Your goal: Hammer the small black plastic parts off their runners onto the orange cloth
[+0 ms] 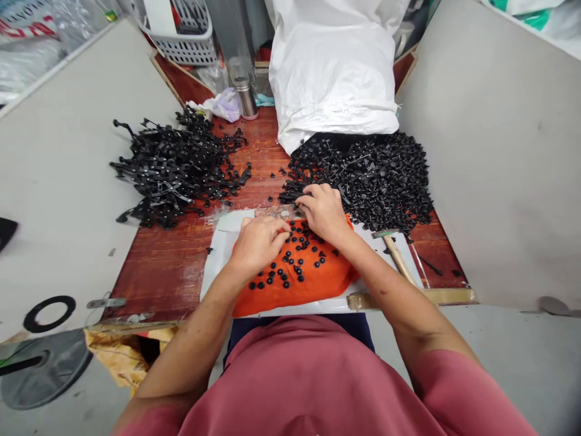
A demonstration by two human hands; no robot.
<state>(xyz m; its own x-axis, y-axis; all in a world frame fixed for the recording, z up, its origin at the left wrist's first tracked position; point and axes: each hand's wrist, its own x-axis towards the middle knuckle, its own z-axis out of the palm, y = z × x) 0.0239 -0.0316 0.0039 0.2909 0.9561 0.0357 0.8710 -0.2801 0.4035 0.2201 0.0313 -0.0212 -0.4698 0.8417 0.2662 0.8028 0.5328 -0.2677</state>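
An orange cloth [265, 301] lies on a white sheet [213, 266] at the front of the bench, with several small round black plastic pieces [285, 283] scattered over it. My left hand [258, 243] is over the cloth's left side, thumb and forefinger pinched together beside some of the pieces. What is between those fingertips, if anything, is too small to make out. At the near edge of the big pile of small black parts [381, 175], my right hand [323, 212] has its fingers bent and somewhat apart, close to the parts. Its palm side is hidden.
A tangled heap of black parts on strips [172, 163] sits at the left. The white sack [336, 72] stands behind the right pile. A hammer [399, 260] lies at the right, and a steel flask [246, 97] stands at the back. Grey panels [494, 145] flank the bench.
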